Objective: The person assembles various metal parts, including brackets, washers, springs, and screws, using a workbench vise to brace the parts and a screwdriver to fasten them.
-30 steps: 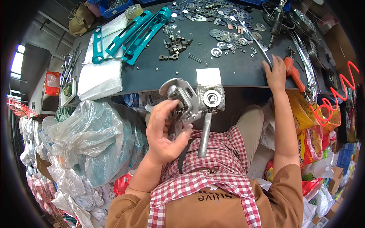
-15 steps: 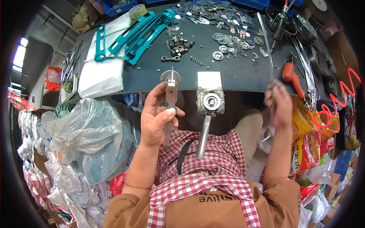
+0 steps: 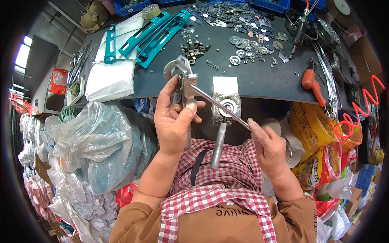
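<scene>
A silver metal bracket [image 3: 188, 91] with a rounded plate at its top is held up in the air, in front of the tabletop's [image 3: 162, 83] near edge and left of its middle. I see the left hand [image 3: 172, 129] gripping it low, between thumb and fingers, probably to leave its upper part free. The right hand [image 3: 269, 150] pinches the lower end of a thin metal rod [image 3: 223, 107], fingers nearly closed. The rod slants up leftward, its far end over the bracket's right side; I cannot tell whether it sits in a hole. Holding it by the end seems to keep its length clear.

Behind the rod, a round metal fitting [image 3: 229, 106] projects from the near edge, a bar handle [image 3: 219, 148] pointing toward the person, perhaps for easy reach. A white square [image 3: 225, 85] lies just beyond it.

Farther in are a spring [image 3: 212, 65], dark metal blocks [image 3: 195, 50] and washers [image 3: 243, 52], grouped seemingly by kind; flat plates [image 3: 227, 16] heap toward the far edge. Teal frames [image 3: 162, 34] and white sheets [image 3: 109, 81] occupy the left side. Near the right edge lies an orange-bodied tool [image 3: 308, 79], likely for the right hand.
</scene>
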The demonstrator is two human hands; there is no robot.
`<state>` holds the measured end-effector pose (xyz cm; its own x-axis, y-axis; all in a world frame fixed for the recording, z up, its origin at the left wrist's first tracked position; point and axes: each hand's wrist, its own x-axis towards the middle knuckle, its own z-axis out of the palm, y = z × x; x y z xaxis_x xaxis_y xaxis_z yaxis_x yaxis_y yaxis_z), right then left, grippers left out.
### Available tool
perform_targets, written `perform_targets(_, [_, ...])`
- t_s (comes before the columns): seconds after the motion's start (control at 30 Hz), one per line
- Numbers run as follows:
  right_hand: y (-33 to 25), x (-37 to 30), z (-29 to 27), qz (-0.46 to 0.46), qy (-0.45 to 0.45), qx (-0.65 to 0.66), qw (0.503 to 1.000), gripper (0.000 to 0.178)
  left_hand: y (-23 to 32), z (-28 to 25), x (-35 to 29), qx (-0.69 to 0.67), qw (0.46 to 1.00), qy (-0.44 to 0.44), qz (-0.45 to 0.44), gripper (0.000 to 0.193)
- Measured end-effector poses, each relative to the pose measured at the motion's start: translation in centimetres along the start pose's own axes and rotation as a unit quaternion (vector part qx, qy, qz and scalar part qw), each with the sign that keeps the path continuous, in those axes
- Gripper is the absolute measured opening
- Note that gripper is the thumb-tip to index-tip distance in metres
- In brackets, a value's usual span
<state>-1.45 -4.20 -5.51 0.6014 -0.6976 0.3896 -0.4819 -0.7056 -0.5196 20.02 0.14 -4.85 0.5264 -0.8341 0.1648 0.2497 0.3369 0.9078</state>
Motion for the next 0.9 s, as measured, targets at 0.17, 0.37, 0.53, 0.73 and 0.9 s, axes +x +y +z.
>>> perform_targets(0.17, [0.4,0.8,0.0,-0.004,0.005,-0.044,0.999,0.041,-1.4,-0.4,0.8,0.375,0.888,-0.015,0.264,0.055])
perform_targets(0.37, [1.6,2.7,0.4,0.294,-0.188,0.507,0.788,0.024,-2.3,1.6,-2.0,0.449,0.840,-0.140,0.273,0.064])
perform_targets(0.53, [0.5,2.3,1.2,0.238,-0.150,0.470,0.837,0.029,-1.8,1.4,-1.5,0.447,0.836,-0.126,0.292,0.064])
perform_targets(0.73, [-0.3,1.6,3.6,0.121,-0.027,0.319,0.940,0.030,-1.5,1.1,-1.4,0.457,0.827,-0.124,0.304,0.062])
perform_targets(0.9, [-0.1,1.8,3.9,0.055,-0.024,0.258,0.964,0.030,-2.0,0.2,-1.7,0.443,0.843,-0.115,0.281,0.060])
